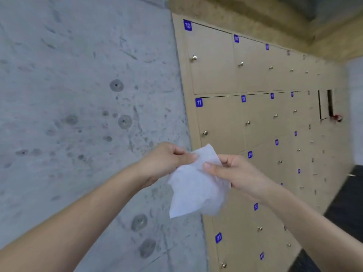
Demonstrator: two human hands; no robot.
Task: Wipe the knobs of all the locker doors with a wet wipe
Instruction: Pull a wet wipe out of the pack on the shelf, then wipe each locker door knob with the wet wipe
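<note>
A white wet wipe [196, 185] hangs spread between both hands in front of me. My left hand [167, 161] pinches its upper left edge and my right hand [233, 171] pinches its right edge. Behind them a bank of tan locker doors [216, 61] with blue number tags runs off to the right. Each door has a small metal knob: door 10's knob [193, 58] is at the top, door 11's knob [205, 133] sits just above the wipe, and door 12's knob [248, 122] is further right. Neither hand touches a knob.
A grey concrete wall [78, 114] fills the left side, meeting the lockers' left edge. One locker door [325, 105] far right stands ajar with something red by it. Dark floor [345, 203] shows at the lower right.
</note>
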